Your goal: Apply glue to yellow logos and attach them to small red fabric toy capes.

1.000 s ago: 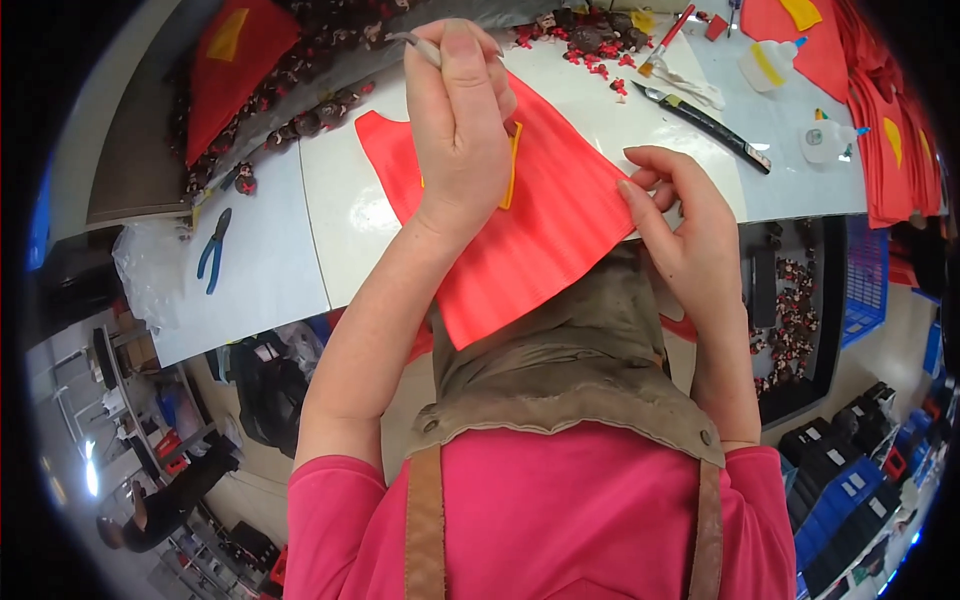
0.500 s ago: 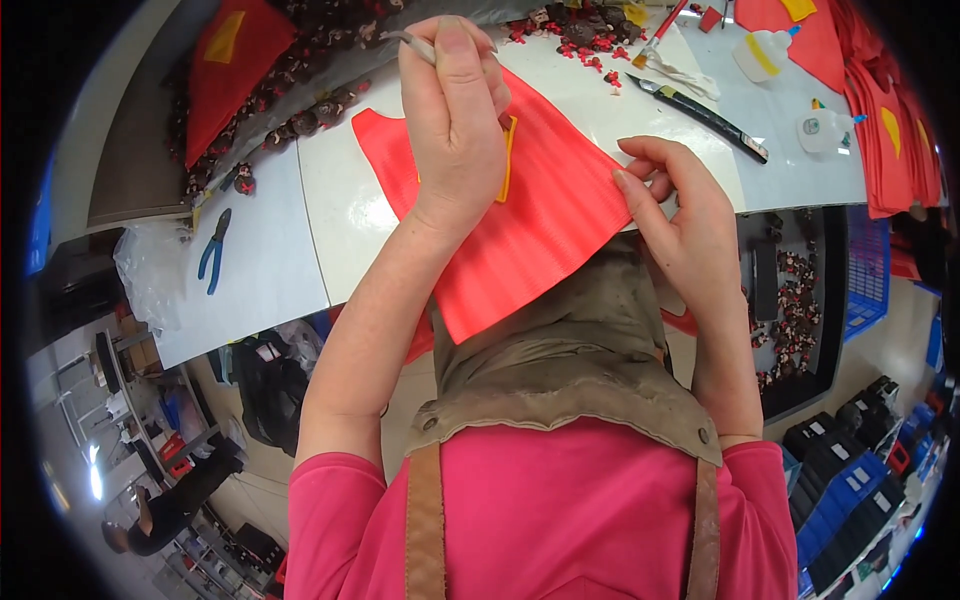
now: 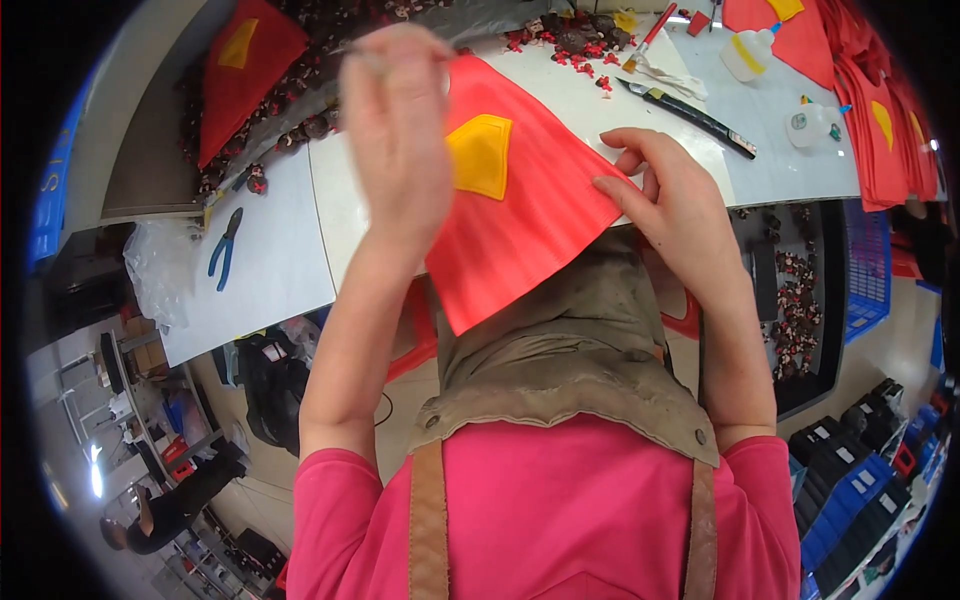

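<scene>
Right of the blue-handled pliers, the left hand is raised and blurred, hiding the left part of the red piece; I cannot tell what it holds. This piece reaches over the near edge of the surface, its right side pinched by the right hand, near the black knife.

See white table across top of frame. Carries pliers left; black cutter, brush, bottles upper right.

Pliers: laid on the left part of the worktable.
Utility knife: placed diagonally, near the paintbrush.
Squeeze bottles: two, blue-tipped, positioned right of the knife.
Plastic crate: blue, perforated, seen at right.
</scene>
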Tool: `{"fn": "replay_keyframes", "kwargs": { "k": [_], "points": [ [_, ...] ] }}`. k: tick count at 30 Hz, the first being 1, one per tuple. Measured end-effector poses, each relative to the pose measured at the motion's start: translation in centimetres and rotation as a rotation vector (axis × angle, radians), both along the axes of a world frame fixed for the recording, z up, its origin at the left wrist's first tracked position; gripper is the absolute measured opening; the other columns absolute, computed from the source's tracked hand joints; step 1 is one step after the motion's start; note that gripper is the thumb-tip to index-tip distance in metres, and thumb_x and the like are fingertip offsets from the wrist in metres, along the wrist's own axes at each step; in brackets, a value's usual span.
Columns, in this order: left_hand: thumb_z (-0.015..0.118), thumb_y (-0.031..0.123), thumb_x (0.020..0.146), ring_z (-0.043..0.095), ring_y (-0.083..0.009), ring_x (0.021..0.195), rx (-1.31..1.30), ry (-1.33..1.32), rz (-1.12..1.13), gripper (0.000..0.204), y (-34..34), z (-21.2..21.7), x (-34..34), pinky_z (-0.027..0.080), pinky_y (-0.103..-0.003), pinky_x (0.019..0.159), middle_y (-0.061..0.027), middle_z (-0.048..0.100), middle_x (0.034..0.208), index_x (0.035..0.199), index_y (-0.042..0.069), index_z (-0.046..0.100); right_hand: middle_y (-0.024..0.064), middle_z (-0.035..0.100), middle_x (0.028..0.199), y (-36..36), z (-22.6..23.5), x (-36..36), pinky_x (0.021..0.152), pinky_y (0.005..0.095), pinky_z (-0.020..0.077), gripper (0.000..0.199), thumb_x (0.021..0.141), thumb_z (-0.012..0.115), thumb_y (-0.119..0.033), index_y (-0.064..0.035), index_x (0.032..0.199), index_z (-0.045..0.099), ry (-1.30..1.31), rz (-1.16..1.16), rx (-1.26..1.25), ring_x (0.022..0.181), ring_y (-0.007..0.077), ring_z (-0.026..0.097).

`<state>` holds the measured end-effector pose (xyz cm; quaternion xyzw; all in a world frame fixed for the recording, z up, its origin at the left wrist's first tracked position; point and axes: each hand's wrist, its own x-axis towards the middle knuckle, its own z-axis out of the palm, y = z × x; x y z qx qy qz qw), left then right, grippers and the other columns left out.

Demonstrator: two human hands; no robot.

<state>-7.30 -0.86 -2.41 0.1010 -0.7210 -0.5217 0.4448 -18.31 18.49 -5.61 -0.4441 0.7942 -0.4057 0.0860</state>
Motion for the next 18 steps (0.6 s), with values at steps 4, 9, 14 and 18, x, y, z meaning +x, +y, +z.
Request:
{"fn": "replay_keyframes", "kwargs": {
  "k": [4, 9, 14, 18],
  "points": [
    [0.049, 0.023, 0.101, 0.039, -0.0022, 0.068, -0.072, -0.383, 0.164, 0.021, 0.0, 2.3, 6.3, 0.032, -0.019, 0.059, 0.0050, 0.047, 0.077, 0.102, 0.004, 0.058, 0.0022, 0.054, 0.077, 0.0, 0.3, -1.4, 0.057, 0.0242, 0.0397, 0.033, 0.083, 0.068, -0.009, -0.0023, 0.113, 0.059, -0.120, 0.071, 0.055, 0.059, 0.0085, 0.042],
    [0.058, 0.029, 0.096, 0.056, -0.0124, 0.103, 0.243, -0.799, 0.119, 0.048, -0.1, 0.1, 12.1, 0.043, -0.024, 0.083, -0.0078, 0.061, 0.111, 0.132, -0.001, 0.048, -0.0041, 0.052, 0.075, -0.5, 1.5, -1.7, 0.058, 0.0210, 0.0380, 0.032, 0.087, 0.065, -0.010, -0.0016, 0.118, 0.059, -0.479, 0.193, 0.040, 0.062, 0.0049, 0.042],
    [0.062, 0.033, 0.092, 0.058, -0.0152, 0.111, 0.502, -0.766, 0.070, 0.064, 0.8, 1.3, 11.9, 0.042, -0.022, 0.075, -0.0123, 0.062, 0.119, 0.140, -0.001, 0.038, 0.0016, 0.061, 0.096, -1.3, 3.9, -0.3, 0.078, 0.0221, 0.0446, 0.040, 0.090, 0.060, -0.016, 0.0009, 0.126, 0.055, -1.042, 0.340, -0.191, 0.086, 0.0072, 0.056],
    [0.064, 0.037, 0.090, 0.059, -0.0109, 0.110, 0.683, -0.736, 0.001, 0.069, 0.3, 1.4, 12.2, 0.033, -0.014, 0.057, -0.0112, 0.062, 0.121, 0.142, 0.000, 0.037, 0.0115, 0.058, 0.124, -1.7, 4.1, 0.6, 0.096, 0.0316, 0.0464, 0.049, 0.090, 0.055, -0.020, 0.0045, 0.132, 0.048, -1.346, 0.393, -0.351, 0.113, 0.0156, 0.058]
  ]
}}
